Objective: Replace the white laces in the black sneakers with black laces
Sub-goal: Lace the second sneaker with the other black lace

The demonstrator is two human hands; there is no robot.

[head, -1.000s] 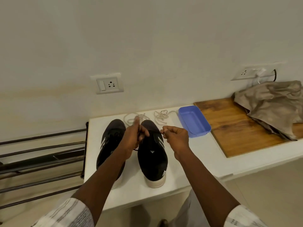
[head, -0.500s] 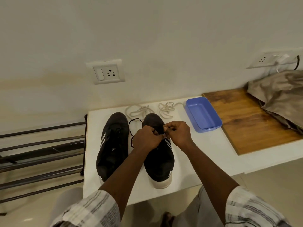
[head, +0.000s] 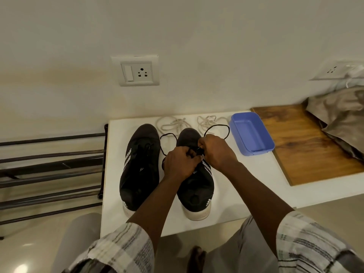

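Head view
Left hand [head: 180,164]: centre of frame, knuckles up, fingers curled in tight, pinching the black lace [head: 226,133] over the eyelets of the right-of-frame sneaker [head: 197,186].
Right hand [head: 216,152]: curled the same way, fingertips pinching that lace just beside the left hand; touching it or a hair apart, cannot tell.
Black lace: one loop arching up and right from the right hand, close to the blue box [head: 252,134]; another loop lying on the desk [head: 114,194] between the two sneakers.
Left-of-frame sneaker [head: 139,170]: flat on the desk, toe toward the wall, dark lacing at its throat, untouched.
White laces [head: 173,124]: two loose tangles at the far edge of the desk, one beyond each toe.
Against half a second ago: hands on the same spot of the same sneaker; loop at the right newly thrown out toward the blue box; loop between the sneakers much as before.
Against one second ago: hands then lifted and apart, now low and together.
Edges: left edge of the desk hard by a dark metal rack [head: 49,164]; near edge just below the heels; wooden board [head: 305,146] lying over the desk's right side.
Open room: bare strip left of the left-of-frame sneaker; wider bare patch at lower right, between the right-of-frame sneaker, the blue box and the board.
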